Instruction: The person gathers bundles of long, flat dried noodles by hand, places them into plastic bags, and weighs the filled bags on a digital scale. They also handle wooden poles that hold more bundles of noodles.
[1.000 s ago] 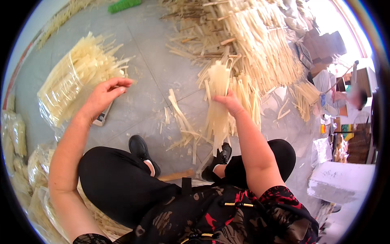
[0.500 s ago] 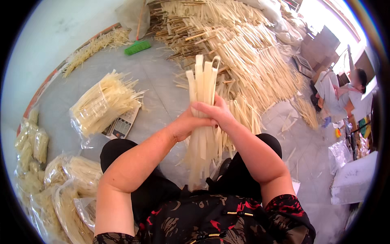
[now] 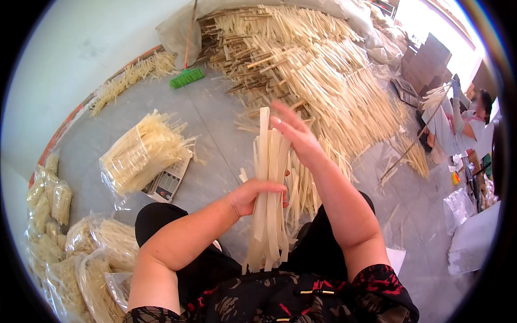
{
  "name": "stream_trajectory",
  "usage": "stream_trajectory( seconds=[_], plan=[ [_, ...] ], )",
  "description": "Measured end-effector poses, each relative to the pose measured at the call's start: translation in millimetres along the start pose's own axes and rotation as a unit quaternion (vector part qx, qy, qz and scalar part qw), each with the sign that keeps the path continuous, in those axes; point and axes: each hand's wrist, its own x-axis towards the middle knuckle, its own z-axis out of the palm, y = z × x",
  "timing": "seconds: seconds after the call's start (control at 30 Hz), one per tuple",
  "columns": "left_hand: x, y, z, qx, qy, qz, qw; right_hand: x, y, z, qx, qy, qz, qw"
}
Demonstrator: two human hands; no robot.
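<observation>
Upright in front of me stands a bundle of pale, flat, dried noodle-like strips [image 3: 269,156]. My left hand [image 3: 253,195] is wrapped round its lower middle, the thumb across the front. My right hand [image 3: 297,137] is raised at the bundle's upper right side with fingers stretched out, not gripping it; whether it touches the strips I cannot tell. The strips' tops are uneven, and their lower ends hang between my knees. Just beyond lies a large heap of similar strips [image 3: 344,91], some of its ends brown and stick-like.
A clear bag of strips [image 3: 142,153] rests on a scale [image 3: 171,182] at left. Several filled bags [image 3: 105,239] lie at lower left. A green broom [image 3: 187,78] stands near the wall. At far right a person [image 3: 458,121] holds a stick with strips.
My right hand has let go of the bundle, opened and risen along its side. My left hand and the bundle are lower. The person at right now holds up a stick with strips.
</observation>
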Motion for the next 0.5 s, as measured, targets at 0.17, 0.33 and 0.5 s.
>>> stream_trajectory(
  seconds=[0.17, 0.33, 0.5],
  plan=[
    [10, -3, 0, -0.005, -0.002, -0.024, 1.000, 15, 2, -24, -0.145, -0.188, 0.060, 0.970],
    [6, 6, -2, -0.002, 0.038, 0.019, 0.999, 14, 3, 2, -0.193, -0.140, -0.026, 0.971],
    [6, 8, 5, -0.034, 0.030, 0.108, 0.993, 22, 16, 5, -0.091, -0.259, 0.116, 0.955]
  ],
)
